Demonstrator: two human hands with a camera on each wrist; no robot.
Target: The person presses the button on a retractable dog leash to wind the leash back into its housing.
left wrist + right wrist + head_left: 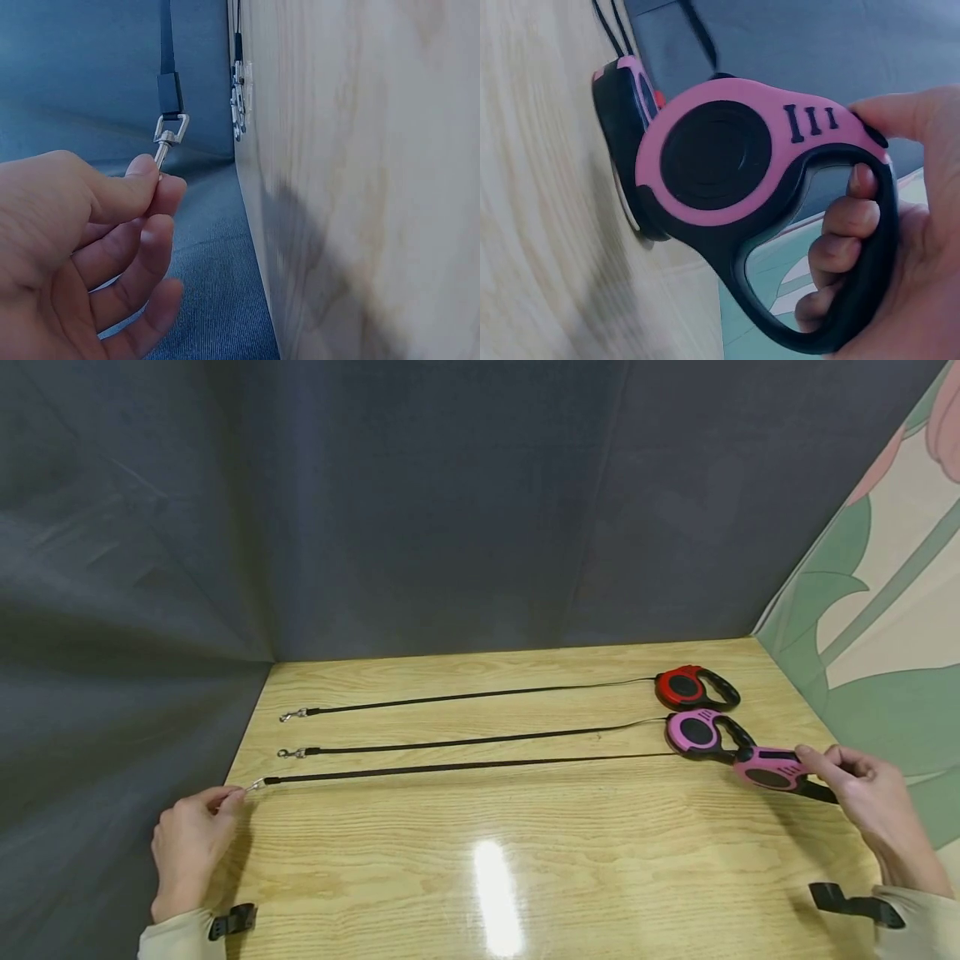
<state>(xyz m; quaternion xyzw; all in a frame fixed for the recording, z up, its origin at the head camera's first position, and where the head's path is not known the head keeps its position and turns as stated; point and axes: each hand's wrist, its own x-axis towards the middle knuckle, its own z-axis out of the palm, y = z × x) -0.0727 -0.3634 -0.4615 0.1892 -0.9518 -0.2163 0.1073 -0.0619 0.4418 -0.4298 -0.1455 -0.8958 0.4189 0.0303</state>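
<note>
My right hand (873, 789) grips the black loop handle of a pink retractable dog leash (716, 154), its fingers through the loop and the thumb at the button. At the far left, my left hand (193, 839) pinches the silver snap hook (166, 142) of that leash between thumb and forefinger. The black strap (450, 767) runs stretched between both hands, raised off the table. A second pink leash (697, 732) lies on the table behind it, partly overlapped by the held one in the head view. Farther back lies a red leash (680, 687).
Both lying leashes have straps drawn out leftward, ending in snap hooks (292, 752) near the table's left edge. The wooden table (375, 877) meets a dark grey cloth (450, 510) behind and at left. A floral cloth (862, 602) hangs at right.
</note>
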